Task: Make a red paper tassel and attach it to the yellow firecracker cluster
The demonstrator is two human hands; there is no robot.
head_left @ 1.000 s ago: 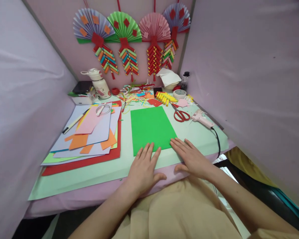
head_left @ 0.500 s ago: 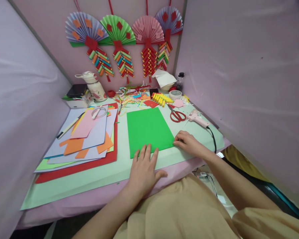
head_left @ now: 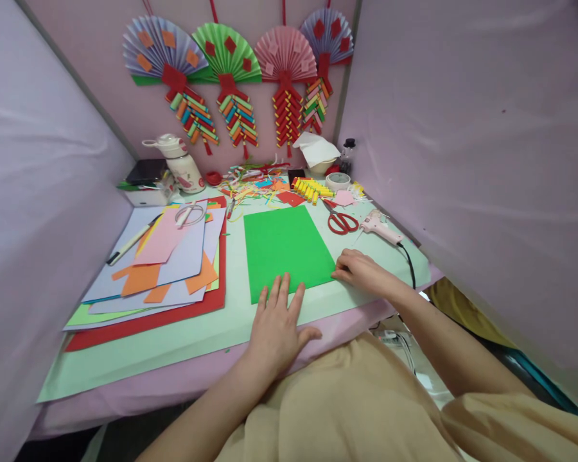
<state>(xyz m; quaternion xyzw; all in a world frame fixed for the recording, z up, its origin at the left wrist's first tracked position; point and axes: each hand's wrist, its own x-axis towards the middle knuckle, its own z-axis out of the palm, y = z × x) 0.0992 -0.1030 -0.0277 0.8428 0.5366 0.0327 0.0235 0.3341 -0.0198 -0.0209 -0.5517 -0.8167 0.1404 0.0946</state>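
A flat sheet of green paper lies on the pale green table cover in front of me. My left hand rests flat with fingers spread, its fingertips on the sheet's near edge. At the near right corner of the sheet is my right hand, its thumb and fingertips pinched together on that corner. Beyond my right hand lie red-handled scissors and a pink glue gun with a black cord.
Coloured papers are stacked on the left, with a pen on top. Behind are paper scraps, yellow paper rolls, a tape roll and a bottle. Paper fan decorations hang on the back wall.
Both hands hold nearly the same place on the green paper. The whole view has shifted very slightly; nothing on the table has visibly moved.
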